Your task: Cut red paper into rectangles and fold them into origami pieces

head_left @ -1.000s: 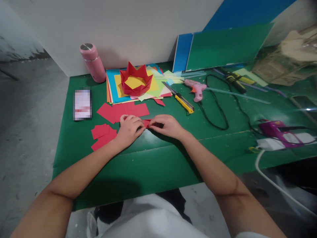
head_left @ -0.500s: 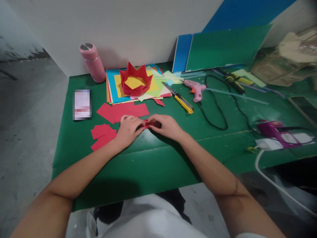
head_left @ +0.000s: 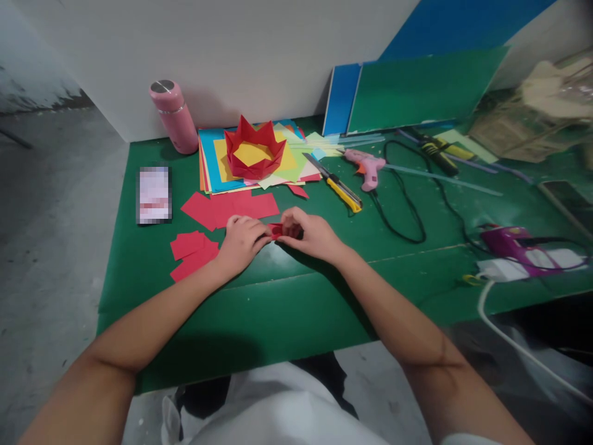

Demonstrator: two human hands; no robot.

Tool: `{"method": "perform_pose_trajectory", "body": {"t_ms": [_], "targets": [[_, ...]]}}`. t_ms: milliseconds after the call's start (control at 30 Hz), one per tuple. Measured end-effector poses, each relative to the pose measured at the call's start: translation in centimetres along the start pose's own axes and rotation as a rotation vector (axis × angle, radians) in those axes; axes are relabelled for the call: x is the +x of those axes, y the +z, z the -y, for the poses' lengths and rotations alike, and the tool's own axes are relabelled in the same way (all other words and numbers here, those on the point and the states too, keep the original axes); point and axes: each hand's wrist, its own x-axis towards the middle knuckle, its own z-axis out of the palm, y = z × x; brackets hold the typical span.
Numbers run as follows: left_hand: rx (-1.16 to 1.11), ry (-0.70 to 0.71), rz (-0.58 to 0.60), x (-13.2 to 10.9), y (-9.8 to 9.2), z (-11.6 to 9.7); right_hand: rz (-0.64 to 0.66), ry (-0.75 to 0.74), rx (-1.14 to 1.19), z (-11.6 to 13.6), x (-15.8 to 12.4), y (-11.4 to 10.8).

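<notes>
A small folded piece of red paper (head_left: 277, 231) is between my two hands, just above or on the green table (head_left: 296, 321). My left hand (head_left: 243, 241) pinches its left end. At the other end, my right hand (head_left: 309, 235) holds the edge between curled thumb and fingers; part of the paper is hidden there. Loose red paper pieces (head_left: 193, 254) lie left of my left hand, and larger red sheets (head_left: 231, 209) lie beyond it. Farther back, a red folded paper ring with pointed tips (head_left: 256, 151) rests on a stack of coloured paper (head_left: 210, 167).
A yellow utility knife (head_left: 343, 193) and a pink glue gun (head_left: 368, 167) with a black cord lie right of the paper stack. A pink bottle (head_left: 178, 120) stands back left, above a blurred-out rectangle (head_left: 154, 194). A power strip (head_left: 500, 271) sits at the right.
The fingers of my right hand have lifted and spread slightly, so more of the folded red paper shows. My left hand stays almost in place.
</notes>
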Motion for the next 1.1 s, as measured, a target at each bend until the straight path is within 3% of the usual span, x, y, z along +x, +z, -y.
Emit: {"method": "perform_pose_trajectory", "body": {"t_ms": [367,700,833,1100], "targets": [[0.039,0.017,0.0,-0.2,0.2,0.3,-0.02,-0.001,-0.041,-0.1,0.0,0.1],[0.137,-0.095,-0.104,-0.5,0.5,-0.5,-0.002,0.033,0.005,0.4,0.2,0.1],[0.12,-0.123,-0.121,-0.5,0.6,-0.6,-0.004,-0.016,-0.005,0.4,0.2,0.1],[0.141,-0.178,-0.032,-0.4,0.2,-0.9,-0.001,-0.021,-0.054,0.2,0.4,0.2]]}}
